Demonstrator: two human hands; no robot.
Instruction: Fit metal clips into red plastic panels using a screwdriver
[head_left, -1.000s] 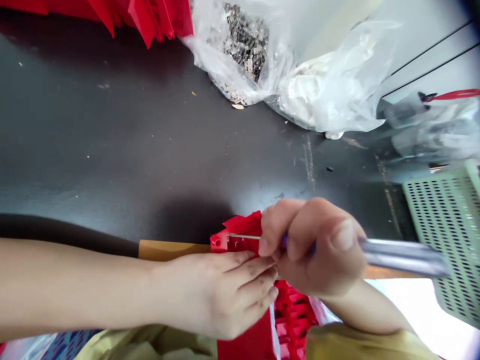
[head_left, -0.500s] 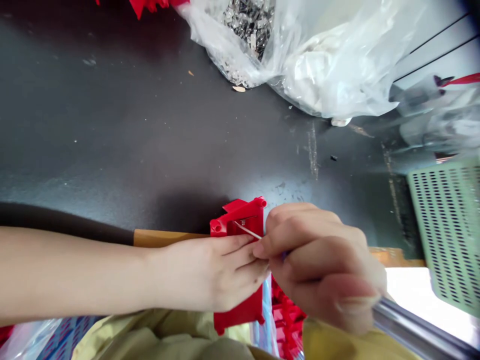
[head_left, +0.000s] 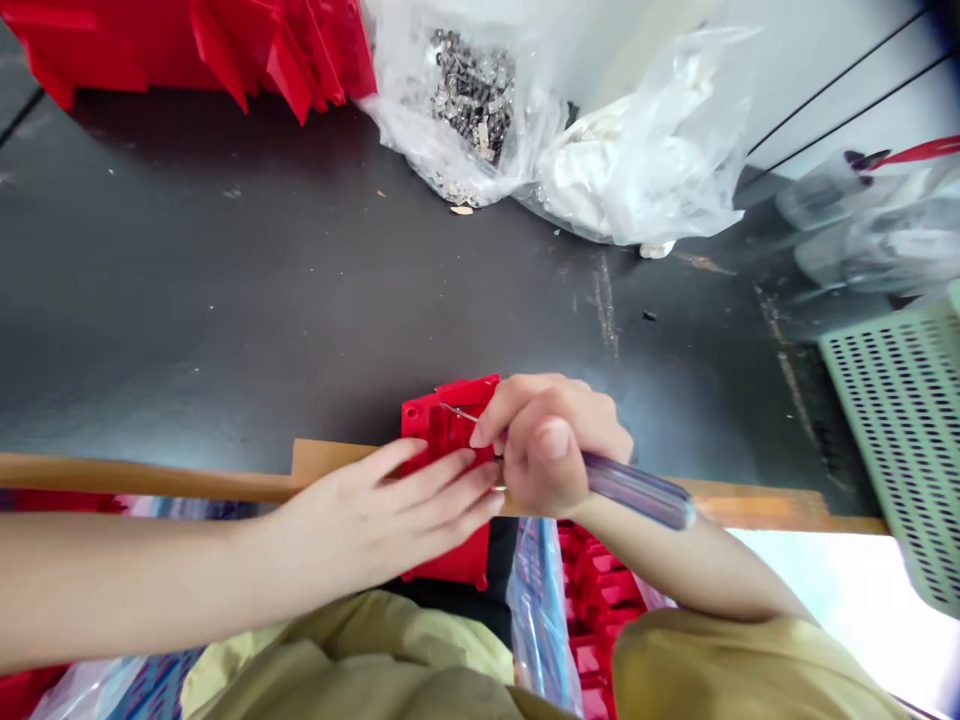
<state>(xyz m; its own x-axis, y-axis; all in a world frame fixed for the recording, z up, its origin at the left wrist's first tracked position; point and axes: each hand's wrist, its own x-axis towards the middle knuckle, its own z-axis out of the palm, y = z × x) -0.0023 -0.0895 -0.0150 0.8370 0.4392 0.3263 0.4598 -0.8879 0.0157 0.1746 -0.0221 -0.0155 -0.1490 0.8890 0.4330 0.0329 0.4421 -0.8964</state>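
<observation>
A red plastic part (head_left: 450,555) lies across the table's front edge, partly covered by my hands. My left hand (head_left: 405,510) rests flat on it with the fingers spread. Wrapped round the handle of a screwdriver-like tool (head_left: 637,488) is my right hand (head_left: 559,440), at the part's right side. A thin metal piece (head_left: 459,411) reaches from my right fingertips over the upper end of the red part; whether it belongs to the tool is unclear.
Red parts (head_left: 150,45) stand at the back left. Beside them are a plastic bag of small clear pieces (head_left: 472,95) and a white bag (head_left: 615,170). A green basket (head_left: 892,420) is at the right. More red parts (head_left: 600,620) lie below the table edge.
The view has shifted, showing more of the red parts at the back left. My left fingers are more spread, and the tool's handle has swung to point less steeply down.
</observation>
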